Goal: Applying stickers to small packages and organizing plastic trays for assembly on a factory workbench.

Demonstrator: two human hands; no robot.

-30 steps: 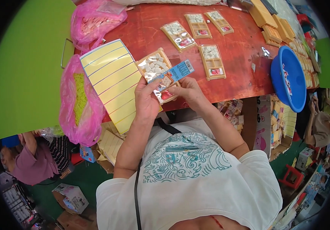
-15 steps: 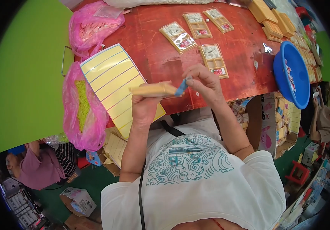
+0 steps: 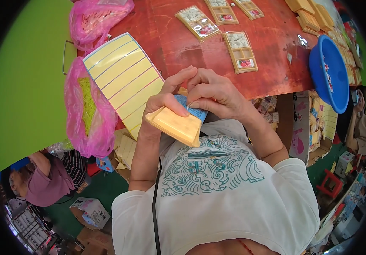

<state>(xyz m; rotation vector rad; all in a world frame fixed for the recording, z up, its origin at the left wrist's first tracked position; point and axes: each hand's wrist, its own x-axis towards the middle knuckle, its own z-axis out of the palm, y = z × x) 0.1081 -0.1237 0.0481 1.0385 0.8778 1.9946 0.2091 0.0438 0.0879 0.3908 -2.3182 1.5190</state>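
My left hand [image 3: 160,101] grips a yellow plastic tray [image 3: 174,126], tilted in front of my shirt with its plain base in view. A blue sticker [image 3: 197,113] lies across one part of the tray. The bent fingers of my right hand [image 3: 220,93] are closed at this sticker, thumb and fingertips on it. What is inside the tray faces away from me. Beside my left forearm lies a sheet of yellow backing paper [image 3: 121,76] with coloured lines. Beyond my hands, a filled yellow tray [image 3: 240,52] holds white pieces and a small red packet under clear film.
More filled trays [image 3: 197,22] lie on the red table [image 3: 178,55]. Pink bags [image 3: 102,123] are at the left, one with yellow-green strips. A blue basin [image 3: 340,85] with small packets stands at the right edge. Open boxes [image 3: 319,127] are below; other people sit at both sides.
The tray has come down and closer to me and been turned base up. The blue sticker, held off its end before, now lies against it, with both hands together there.
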